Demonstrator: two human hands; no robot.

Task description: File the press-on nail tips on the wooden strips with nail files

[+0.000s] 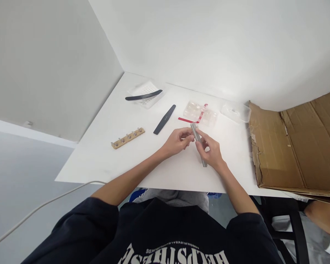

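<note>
- the left hand [176, 142] is curled in toward the middle of the white table [112, 165], its fingertips [188, 134] right up against the upper part of the grey nail file [198, 145] - whether they pinch it or only touch it, i can't tell from here.
- the right hand [209, 151] is closed on the file, thumb and fingers clamping it around the middle.
- the two hands sit close together, and the file stands tilted between them, held up off the table, with its lower end poking out past the right hand.
- a black straight nail file [165, 119] lies on the table just beyond the left hand, a little way off.
- a black curved nail file [143, 95] rests across a clear plastic tray [151, 97] near the far corner.
- a clear plastic blister pack [200, 113] with a red strip [187, 120] lies beyond the hands, and a clear plastic box [235, 112] sits to its right.
- a wooden rail with metal hooks [128, 138] lies flat near the table's left edge.
- a flattened cardboard sheet [286, 146] overlaps the right end of the table.
- down at the lower right, another person's arm [320, 216] shows beside a black chair [298, 234].
</note>
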